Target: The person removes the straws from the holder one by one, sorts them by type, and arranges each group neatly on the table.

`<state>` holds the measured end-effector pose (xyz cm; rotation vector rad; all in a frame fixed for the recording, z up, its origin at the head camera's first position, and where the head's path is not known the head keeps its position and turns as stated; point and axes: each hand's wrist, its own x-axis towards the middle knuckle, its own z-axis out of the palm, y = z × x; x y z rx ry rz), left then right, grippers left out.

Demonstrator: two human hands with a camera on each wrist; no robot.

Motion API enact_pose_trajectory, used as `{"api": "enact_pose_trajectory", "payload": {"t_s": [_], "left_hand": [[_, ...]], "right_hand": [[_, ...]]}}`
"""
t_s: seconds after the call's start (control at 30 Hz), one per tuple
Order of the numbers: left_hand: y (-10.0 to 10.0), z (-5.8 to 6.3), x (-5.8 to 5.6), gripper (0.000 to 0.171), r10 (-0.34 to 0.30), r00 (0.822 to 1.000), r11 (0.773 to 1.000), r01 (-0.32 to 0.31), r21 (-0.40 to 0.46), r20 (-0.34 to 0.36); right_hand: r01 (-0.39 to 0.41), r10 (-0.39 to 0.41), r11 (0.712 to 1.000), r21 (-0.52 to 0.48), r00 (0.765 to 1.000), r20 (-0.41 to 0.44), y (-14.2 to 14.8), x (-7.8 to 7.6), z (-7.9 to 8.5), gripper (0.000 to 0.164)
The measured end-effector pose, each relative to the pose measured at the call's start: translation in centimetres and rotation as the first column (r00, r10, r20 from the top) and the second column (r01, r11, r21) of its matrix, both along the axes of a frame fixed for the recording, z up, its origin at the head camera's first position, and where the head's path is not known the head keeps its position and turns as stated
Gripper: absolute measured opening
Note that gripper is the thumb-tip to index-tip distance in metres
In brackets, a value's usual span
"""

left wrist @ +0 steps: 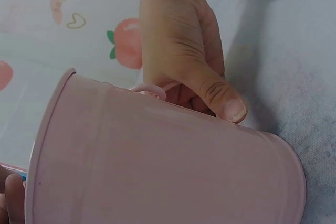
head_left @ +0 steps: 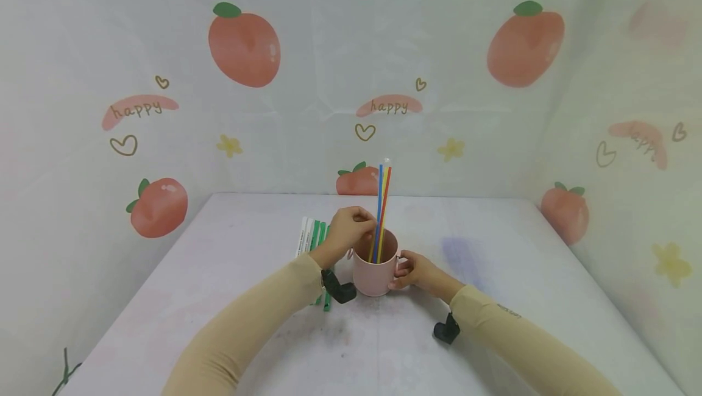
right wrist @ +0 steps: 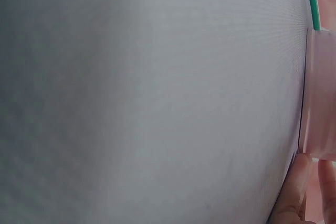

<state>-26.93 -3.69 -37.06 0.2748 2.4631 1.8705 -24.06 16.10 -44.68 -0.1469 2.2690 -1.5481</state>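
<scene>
A small pink bucket [head_left: 374, 278] with a loop handle on each side stands upright on the table. Blue, yellow and red straws [head_left: 384, 201] rise from inside it, well above the rim. My left hand [head_left: 347, 233] reaches over the left rim and pinches the straws between bent fingers. With its fingers curled at the right loop handle, my right hand [head_left: 419, 274] holds the bucket. Its thumb lies along the bucket's side in the left wrist view, where the bucket [left wrist: 163, 156] fills the lower part. The lower straw ends are hidden inside the bucket.
Left of the bucket, partly behind my left forearm, lie several green and white narrow strips [head_left: 308, 234]. The white-covered table [head_left: 263, 353] meets a printed cloth backdrop [head_left: 307, 79] at the back. Dark devices [head_left: 338, 289] hang at both wrists.
</scene>
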Motion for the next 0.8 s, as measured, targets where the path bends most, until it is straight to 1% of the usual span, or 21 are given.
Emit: {"api": "enact_pose_trajectory", "payload": {"t_s": [0.07,0.13,0.23,0.27,0.37,0.47,0.5,0.63,0.8], "left_hand": [[-0.08,-0.11,0.00,0.009,0.000,1.000,1.000,0.000,0.029,0.013],[-0.18,-0.19,-0.01,0.009,-0.001,1.000,0.998,-0.001,0.058,0.022],[-0.35,-0.43,-0.10,0.011,-0.008,1.000,0.993,0.005,0.115,0.023],[-0.42,-0.12,0.16,0.011,-0.013,1.000,0.992,0.009,0.127,0.027],[-0.55,-0.28,0.14,0.013,-0.017,1.000,0.987,0.013,0.163,0.026],[-0.59,-0.31,0.10,0.012,-0.012,0.999,0.985,0.005,0.175,0.035],[-0.57,-0.69,-0.19,0.012,-0.006,0.999,0.983,0.000,0.181,0.035],[-0.55,-0.67,-0.18,0.010,0.002,0.999,0.981,-0.010,0.193,0.041],[-0.57,-0.60,-0.10,0.017,-0.003,0.999,0.980,-0.006,0.201,0.046]], "right_hand": [[0.013,-0.013,1.000,0.006,1.000,0.007,-0.03,-0.03,-0.07,0.089],[0.009,-0.009,1.000,0.010,1.000,0.003,-0.04,-0.06,-0.12,0.089],[0.010,-0.010,1.000,0.005,1.000,0.000,-0.05,-0.09,-0.17,0.090],[0.007,-0.007,1.000,0.000,1.000,-0.003,-0.03,-0.09,-0.19,0.091],[0.000,0.000,1.000,-0.005,1.000,-0.010,0.00,-0.08,-0.18,0.091],[-0.001,0.001,1.000,-0.004,1.000,-0.009,0.01,-0.14,-0.19,0.091],[0.002,-0.002,1.000,-0.001,1.000,-0.008,-0.01,-0.16,-0.17,0.091],[0.009,-0.009,1.000,0.005,1.000,-0.003,-0.04,-0.23,-0.21,0.089],[0.005,-0.005,1.000,-0.003,1.000,0.000,-0.04,-0.20,-0.22,0.088]]}}
